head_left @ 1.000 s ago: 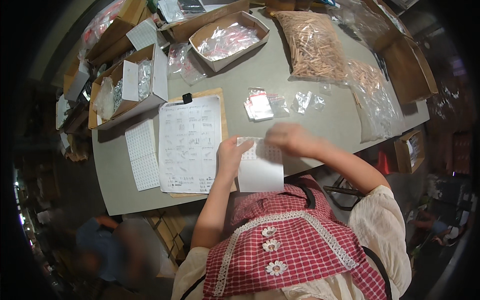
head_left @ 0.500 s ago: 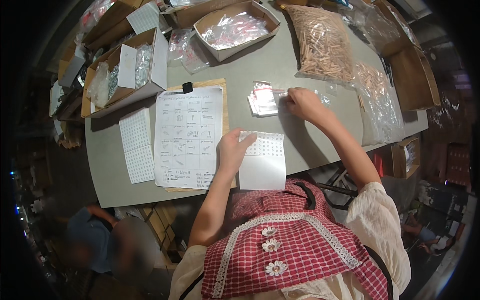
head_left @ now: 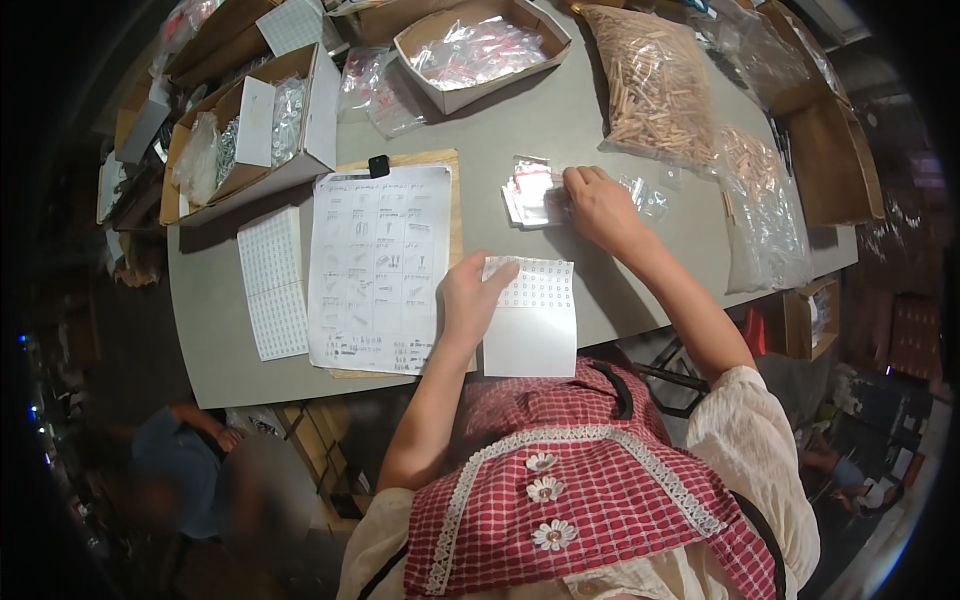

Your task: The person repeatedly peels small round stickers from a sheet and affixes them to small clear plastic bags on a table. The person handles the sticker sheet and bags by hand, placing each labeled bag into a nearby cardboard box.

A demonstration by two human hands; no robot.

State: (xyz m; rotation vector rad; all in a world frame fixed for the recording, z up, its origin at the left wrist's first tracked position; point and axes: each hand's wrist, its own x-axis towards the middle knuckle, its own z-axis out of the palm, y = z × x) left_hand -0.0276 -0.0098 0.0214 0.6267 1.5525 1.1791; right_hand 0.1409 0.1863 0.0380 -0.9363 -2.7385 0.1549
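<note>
One white label sheet [head_left: 530, 340], at the near edge of the table [head_left: 490, 135], is clamped by its far-left corner in the left hand [head_left: 467, 308], whose fingers underneath are hidden. Farther off, the right hand [head_left: 606, 210] partly covers small plastic bags [head_left: 534, 190]; whether it grips one, I cannot tell.

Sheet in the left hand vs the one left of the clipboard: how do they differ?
The held sheet is gripped by the left hand; the other sheet lies on the table.
The held sheet is blank across its lower part; the other sheet has marks nearly all over.
Both are pale, with small marks in rows.
</note>
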